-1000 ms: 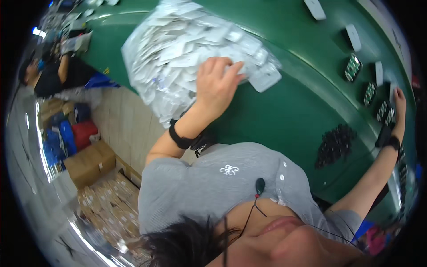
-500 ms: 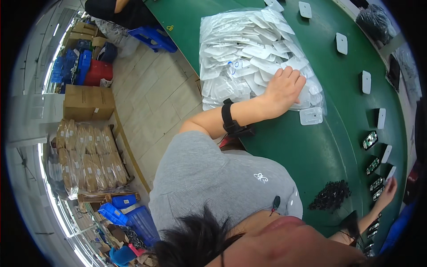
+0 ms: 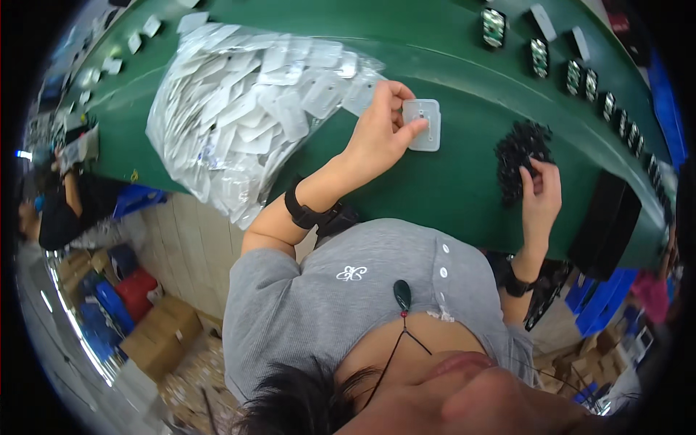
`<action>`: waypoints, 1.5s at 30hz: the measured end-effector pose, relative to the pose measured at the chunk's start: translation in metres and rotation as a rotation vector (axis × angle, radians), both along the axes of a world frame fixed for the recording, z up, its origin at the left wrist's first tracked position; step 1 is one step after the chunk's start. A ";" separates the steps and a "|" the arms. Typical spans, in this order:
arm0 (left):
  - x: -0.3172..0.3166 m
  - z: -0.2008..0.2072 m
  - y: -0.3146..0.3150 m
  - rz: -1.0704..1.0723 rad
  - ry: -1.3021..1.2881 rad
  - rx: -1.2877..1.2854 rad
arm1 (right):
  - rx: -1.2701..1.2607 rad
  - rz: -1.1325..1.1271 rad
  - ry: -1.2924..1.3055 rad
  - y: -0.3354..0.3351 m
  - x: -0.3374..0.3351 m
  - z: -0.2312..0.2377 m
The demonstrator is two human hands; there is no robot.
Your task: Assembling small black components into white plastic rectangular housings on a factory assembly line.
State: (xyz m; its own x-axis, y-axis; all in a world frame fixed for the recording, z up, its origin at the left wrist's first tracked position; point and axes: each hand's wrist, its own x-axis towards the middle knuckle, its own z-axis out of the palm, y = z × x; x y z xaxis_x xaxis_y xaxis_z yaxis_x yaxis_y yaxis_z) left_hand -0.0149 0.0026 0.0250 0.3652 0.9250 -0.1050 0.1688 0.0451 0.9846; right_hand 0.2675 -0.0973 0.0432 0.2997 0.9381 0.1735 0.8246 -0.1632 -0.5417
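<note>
Pinching a pale rectangular plastic piece point(image 3: 422, 125), left hand point(image 3: 377, 134), green table point(image 3: 449, 181)

Long green work table point(image 3: 449, 188) above a pale tiled floor point(image 3: 196, 246) (brown cardboard boxes point(image 3: 156, 337), blue plastic crates point(image 3: 101, 308) below its edge).

Bag of plastic pieces point(image 3: 246, 109) is lying on the table point(image 3: 449, 188) toward its left end. Left hand point(image 3: 377, 134) is holding a flat plastic piece point(image 3: 423, 125) just right of the bag. Pile of small parts point(image 3: 518, 156) is sitting further right, right hand point(image 3: 540, 196) touching it. Row of small modules point(image 3: 573, 69) is running along the far edge.
</note>
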 end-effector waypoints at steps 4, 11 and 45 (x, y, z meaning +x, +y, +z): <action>0.009 -0.007 0.000 -0.049 -0.015 -0.092 | 0.146 0.038 -0.199 -0.004 0.001 -0.006; 0.006 -0.008 0.001 -0.095 0.220 0.301 | 0.105 -0.015 -0.200 0.005 -0.011 0.001; 0.017 -0.011 -0.007 0.002 0.119 0.608 | 0.212 0.370 0.326 0.053 -0.104 0.001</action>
